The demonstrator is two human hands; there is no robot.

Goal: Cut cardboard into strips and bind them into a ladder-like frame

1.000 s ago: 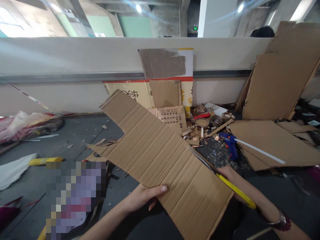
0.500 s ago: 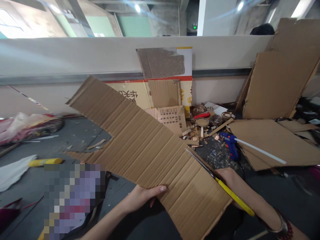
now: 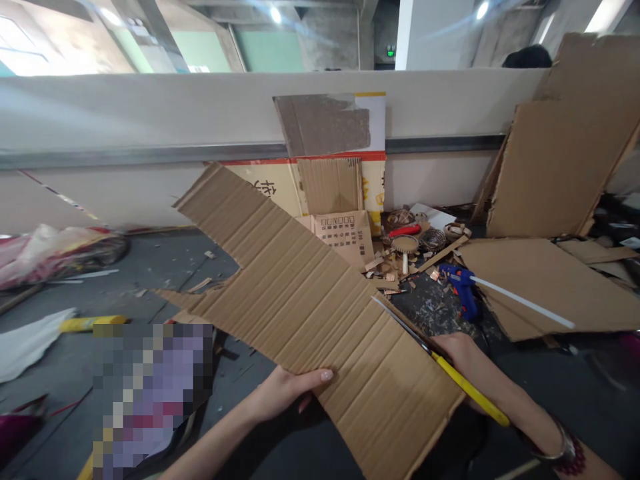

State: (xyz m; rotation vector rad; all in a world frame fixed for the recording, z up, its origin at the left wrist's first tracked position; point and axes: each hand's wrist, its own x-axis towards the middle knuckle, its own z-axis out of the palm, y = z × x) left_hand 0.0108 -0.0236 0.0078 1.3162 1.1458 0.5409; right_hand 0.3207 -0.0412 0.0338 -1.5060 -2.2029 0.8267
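A long corrugated cardboard sheet [image 3: 310,300] slants across the view, its far end raised above the floor. My left hand [image 3: 290,393] pinches its lower edge, thumb on top and fingers beneath. My right hand [image 3: 457,353] is shut around yellow-handled scissors [image 3: 447,373]. Their long metal blades lie along the sheet's right edge, with one blade hidden under or against the cardboard. A bracelet of dark red beads and a metal bangle circle my right wrist.
A blue hot glue gun [image 3: 463,288] with a white stick lies among cardboard scraps and woven cardboard crafts. Large cardboard pieces [image 3: 545,287] lie and lean at right, against a pale wall [image 3: 150,113]. A pixelated patch [image 3: 150,393] covers the lower left.
The cardboard sheet's far end swung left, then partly back right. Both hands and the scissors stay at nearly the same place.
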